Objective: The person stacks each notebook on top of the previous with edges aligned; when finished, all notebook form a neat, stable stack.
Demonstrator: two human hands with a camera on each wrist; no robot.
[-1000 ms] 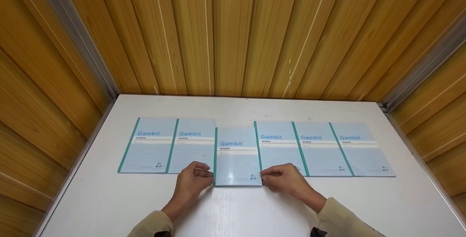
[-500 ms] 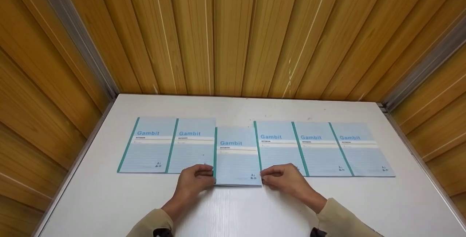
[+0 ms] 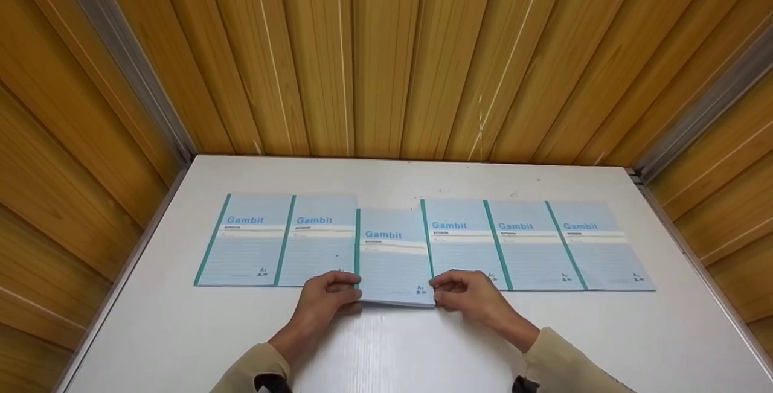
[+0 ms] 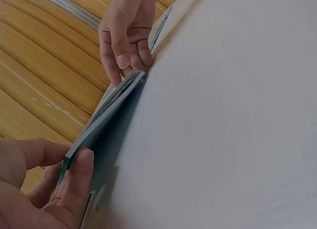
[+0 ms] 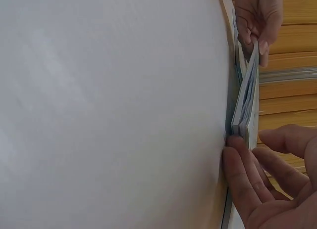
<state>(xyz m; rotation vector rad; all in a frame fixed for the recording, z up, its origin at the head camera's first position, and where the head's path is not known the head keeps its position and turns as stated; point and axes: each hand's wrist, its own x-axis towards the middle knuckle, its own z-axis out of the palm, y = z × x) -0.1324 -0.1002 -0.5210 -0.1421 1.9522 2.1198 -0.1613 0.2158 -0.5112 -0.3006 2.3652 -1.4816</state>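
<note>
A light-blue notebook (image 3: 395, 272) with a teal spine and the word "Gambit" lies in the middle of the row, set nearer the front than the others. My left hand (image 3: 329, 296) pinches its lower left corner, thumb below and fingers above in the left wrist view, where that corner is raised off the table. At the lower right corner, my right hand (image 3: 468, 293) holds the edge between thumb and curled fingers (image 5: 240, 174). The pages gape slightly along the bottom edge in the right wrist view. My left fingers partly cover the neighbouring notebook (image 3: 320, 242).
Another matching notebook (image 3: 247, 248) ends the row on the left. To the right lie three more, a near notebook (image 3: 462, 254), a middle notebook (image 3: 531, 254) and an end notebook (image 3: 604, 254). The white table (image 3: 386, 351) meets wood-patterned panels (image 3: 386, 61) at its back.
My left hand has shifted slightly right, from beside the middle notebook's spine onto its corner. The notebook's lower left edge has risen a little. My right hand has barely moved.
</note>
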